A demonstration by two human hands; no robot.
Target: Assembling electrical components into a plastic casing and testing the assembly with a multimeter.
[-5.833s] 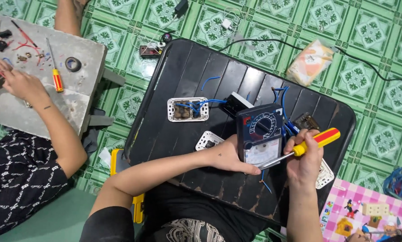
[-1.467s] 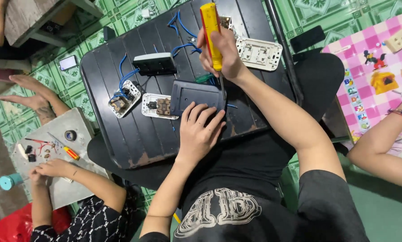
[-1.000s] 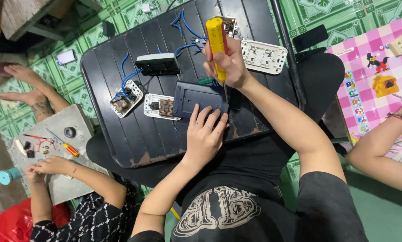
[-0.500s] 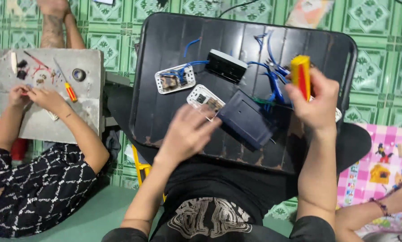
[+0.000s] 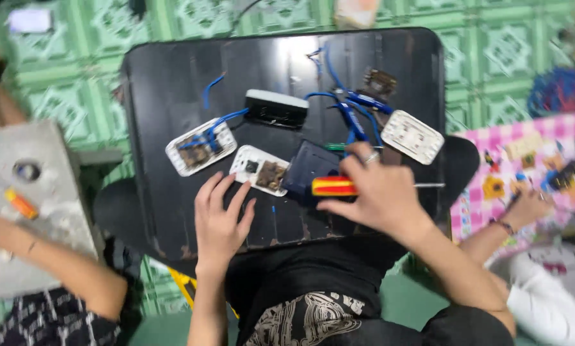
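1. Gripping the red-and-yellow screwdriver (image 5: 334, 186) across my palm, my right hand (image 5: 376, 192) had swung it down from where it stood upright half a second earlier; now it lay sideways, handle poking out past my thumb side and the thin shaft running out beyond my knuckles.
2. My fingers (image 5: 358, 156) were curled shut round that handle, a ring showing on one of them.
3. Just under and beyond those fingertips sat the dark blue meter case (image 5: 308, 172), face down on the black table (image 5: 172, 102), touching or nearly touching my hand. It was blurred, so I couldn't tell which.
4. My left hand (image 5: 220, 221) had dropped back from the meter case, where it was pressing a second ago. It lay flat on the table, fingers spread and gripping nothing.
5. Just ahead of those left fingertips was the white socket plate (image 5: 262, 170) with its brown innards up; further off to the left lay a second white plate (image 5: 200, 147) with blue wires (image 5: 342, 106) trailing from it.
6. Beyond my right knuckles sat another white plate (image 5: 413, 136), and a black box (image 5: 276, 108) was well past both hands.
7. My read: the tool had come off the work and the case was no longer steadied.
8. A neighbour's arm (image 5: 57, 269) worked at a grey slab (image 5: 24, 211) to my left.
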